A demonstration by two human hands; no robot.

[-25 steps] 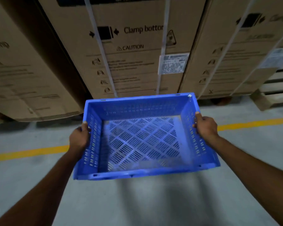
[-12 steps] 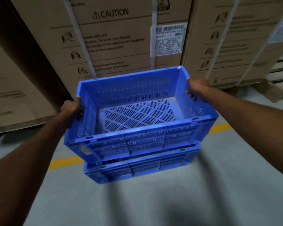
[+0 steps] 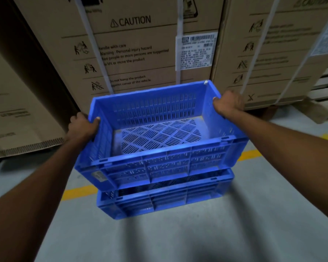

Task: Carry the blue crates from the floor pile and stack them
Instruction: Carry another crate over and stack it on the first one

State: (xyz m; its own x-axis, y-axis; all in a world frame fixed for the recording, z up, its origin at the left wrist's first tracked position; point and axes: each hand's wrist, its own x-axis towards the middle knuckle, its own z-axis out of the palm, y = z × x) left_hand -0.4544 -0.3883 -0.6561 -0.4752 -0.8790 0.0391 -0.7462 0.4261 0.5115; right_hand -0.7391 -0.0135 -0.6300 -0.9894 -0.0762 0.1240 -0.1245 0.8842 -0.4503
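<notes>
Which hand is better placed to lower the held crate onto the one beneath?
Neither alone: the left hand and right hand grip opposite rims of the held crate at matching spots, so both should lower it evenly onto the lower crate.

Head view, forward-down, close range.
</notes>
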